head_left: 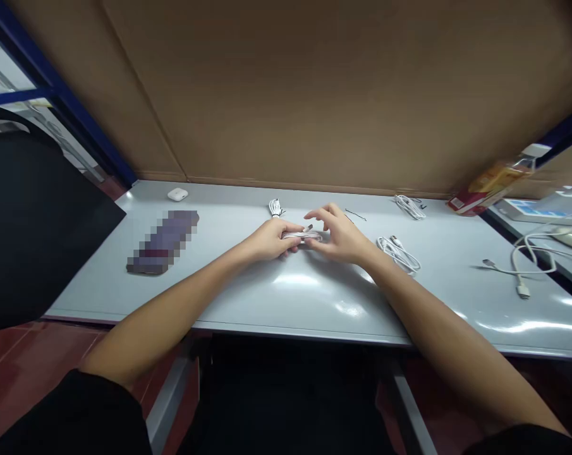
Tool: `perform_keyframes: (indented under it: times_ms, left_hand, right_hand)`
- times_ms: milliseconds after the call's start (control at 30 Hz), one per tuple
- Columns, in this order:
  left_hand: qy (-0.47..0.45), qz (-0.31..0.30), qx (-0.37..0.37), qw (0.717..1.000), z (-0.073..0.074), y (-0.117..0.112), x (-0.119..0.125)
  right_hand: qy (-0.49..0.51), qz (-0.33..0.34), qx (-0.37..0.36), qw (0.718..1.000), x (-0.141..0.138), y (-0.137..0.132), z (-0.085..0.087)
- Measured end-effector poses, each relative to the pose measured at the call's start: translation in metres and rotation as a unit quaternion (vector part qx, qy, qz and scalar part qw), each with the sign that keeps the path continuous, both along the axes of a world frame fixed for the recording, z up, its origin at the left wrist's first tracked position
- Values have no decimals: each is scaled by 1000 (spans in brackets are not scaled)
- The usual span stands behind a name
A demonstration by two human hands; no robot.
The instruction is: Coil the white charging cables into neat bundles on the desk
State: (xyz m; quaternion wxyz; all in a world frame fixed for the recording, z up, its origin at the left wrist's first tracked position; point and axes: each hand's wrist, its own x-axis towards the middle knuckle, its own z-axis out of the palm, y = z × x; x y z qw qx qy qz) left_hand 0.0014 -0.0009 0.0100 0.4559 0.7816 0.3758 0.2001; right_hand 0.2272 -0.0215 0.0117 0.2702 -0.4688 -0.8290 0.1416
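Note:
A white charging cable (299,235), folded into a flat bundle, lies between my two hands just above the table. My left hand (272,239) pinches the bundle's left end between thumb and fingers. At the right end, the thumb and some fingers of my right hand (339,234) close on the cable, while its index finger is raised and bent. A connector sticks up from the bundle near the right fingers. Behind my left hand lies another coiled white cable (275,207) with a dark tie around it. Thin dark twist ties (356,215) lie beyond my right hand.
Two coiled white cables (399,254) (409,206) lie to the right on the grey table (267,303). Farther right are a loose white cable (523,268) and a bottle (497,180). On the left are a blurred-out phone-like object (165,243), a white earbud case (177,194) and a black chair back (39,221).

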Motion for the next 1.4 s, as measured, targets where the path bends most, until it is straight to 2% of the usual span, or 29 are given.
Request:
perform_keyframes:
  times_ms: [100, 167, 233, 400, 600, 733, 833, 933, 1000, 1233, 1400]
  left_hand:
    - [-19, -13, -28, 999, 1, 0, -1]
    - [-13, -27, -19, 999, 3, -1, 0]
    - [1, -36, 13, 999, 4, -2, 2]
    - [64, -46, 162, 984, 3, -5, 7]
    - [191, -62, 204, 958, 3, -14, 5]
    - [260, -61, 256, 929, 4, -22, 6]
    - [286, -63, 303, 907, 3, -23, 10]
    - [292, -66, 346, 889, 2, -19, 12]
    - [294, -67, 371, 878, 1, -16, 11]
    - [309, -65, 374, 872, -1, -16, 11]
    - [266, -39, 303, 914, -4, -12, 10]
  right_hand:
    - [-91, 45, 37, 994, -1, -3, 1]
    - [-153, 32, 26, 987, -5, -5, 2]
    - [-204, 1, 1, 979, -11, -6, 3]
    - [-288, -49, -26, 956, -18, -8, 8]
    - [-323, -50, -35, 945, -20, -10, 11]
    - [-290, -30, -74, 954, -16, -11, 16]
    - [-190, 1, -164, 968, -8, -10, 22]
    - [-99, 23, -250, 963, 0, -8, 27]
    - [-72, 31, -274, 959, 2, -7, 28]
    - [-73, 13, -262, 962, -4, -7, 21]
    - [-72, 29, -198, 977, 5, -4, 28]
